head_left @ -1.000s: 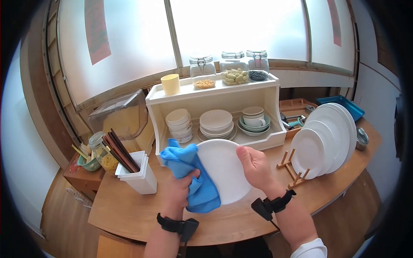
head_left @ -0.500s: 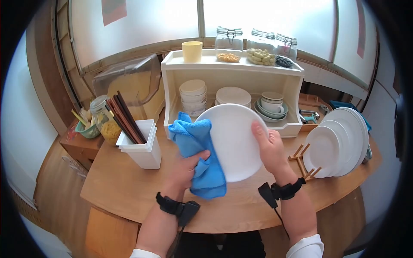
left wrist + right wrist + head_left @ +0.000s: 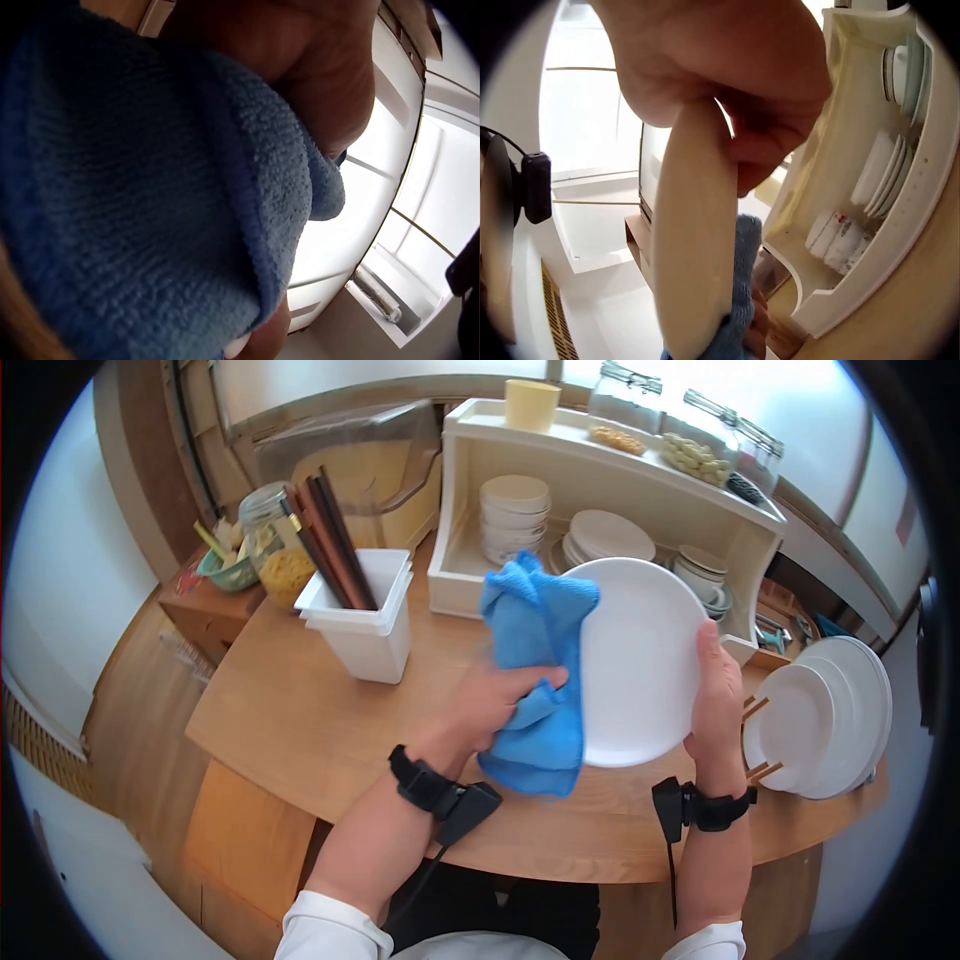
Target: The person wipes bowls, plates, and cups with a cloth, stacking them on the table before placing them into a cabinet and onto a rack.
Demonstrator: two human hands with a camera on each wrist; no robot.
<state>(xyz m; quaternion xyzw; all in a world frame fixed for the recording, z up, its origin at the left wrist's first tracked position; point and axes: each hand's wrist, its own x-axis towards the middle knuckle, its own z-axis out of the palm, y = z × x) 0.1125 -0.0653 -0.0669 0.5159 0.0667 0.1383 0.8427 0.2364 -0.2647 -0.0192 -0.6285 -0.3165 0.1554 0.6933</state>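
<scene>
A round white plate is held up above the wooden table. My right hand grips its right rim, thumb on the front face and fingers behind, as the right wrist view shows with the plate edge-on. On the opposite side, my left hand holds a blue cloth folded over the plate's left edge, the thumb pressing in front. The cloth fills most of the left wrist view and hides the left fingers.
White containers with chopsticks stand at the left. Behind, a white shelf holds bowls, stacked plates and cups, with glass jars on top. At the right, white plates stand in a wooden rack.
The head view has turned left and down, so the shelf and containers appear further right. Both hands still hold the plate and cloth, which now appear further right in view.
</scene>
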